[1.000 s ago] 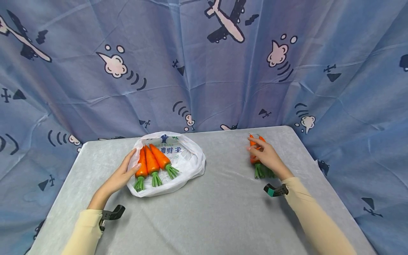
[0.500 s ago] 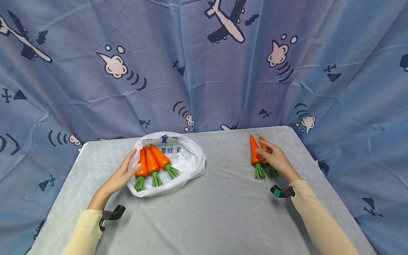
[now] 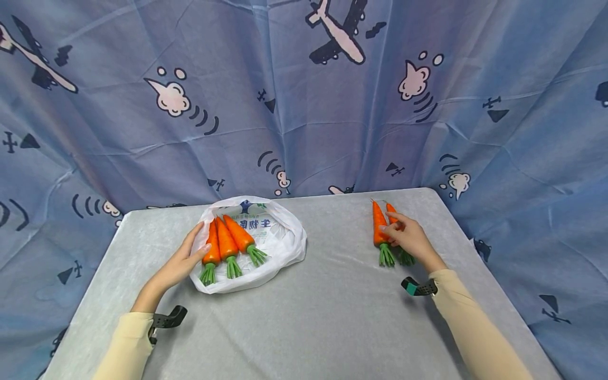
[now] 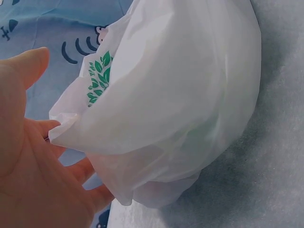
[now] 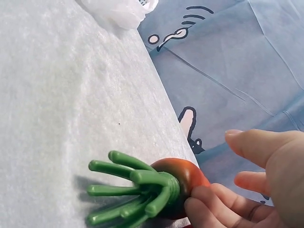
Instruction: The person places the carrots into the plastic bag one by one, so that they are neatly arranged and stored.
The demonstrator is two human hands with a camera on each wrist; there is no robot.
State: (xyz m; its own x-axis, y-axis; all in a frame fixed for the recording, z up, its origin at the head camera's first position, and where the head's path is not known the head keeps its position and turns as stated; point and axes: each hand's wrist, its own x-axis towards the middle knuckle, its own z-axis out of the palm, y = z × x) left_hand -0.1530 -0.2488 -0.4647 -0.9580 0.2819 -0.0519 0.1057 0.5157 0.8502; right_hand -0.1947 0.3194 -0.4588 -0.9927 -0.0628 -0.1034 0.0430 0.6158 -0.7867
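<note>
My left hand [image 3: 180,261] lies at the left side of a white plastic bag [image 3: 290,250], its fingers reaching behind the rim. In the left wrist view, the thumb stands apart from the bag's edge. Inside the bag lie an orange carrot [image 3: 211,248] near the thumb, a middle carrot [image 3: 226,238] and a right-hand carrot [image 3: 239,232], all with green stems. At the right, my right hand [image 3: 412,238] is over two more carrots, a left one [image 3: 378,219] and a partly covered one [image 3: 390,208]. Its lower fingers [image 5: 202,204] touch a carrot's side, the thumb held away.
A grey cloth-covered table [image 3: 309,322] carries everything. Behind its far edge hangs a blue curtain [image 3: 304,132] with airplane prints. Bare tabletop lies between the bag and the right-hand carrots.
My right hand has shifted right from over the left carrot to over the partly covered one, uncovering more of the left carrot. The left hand and bag look unmoved.
</note>
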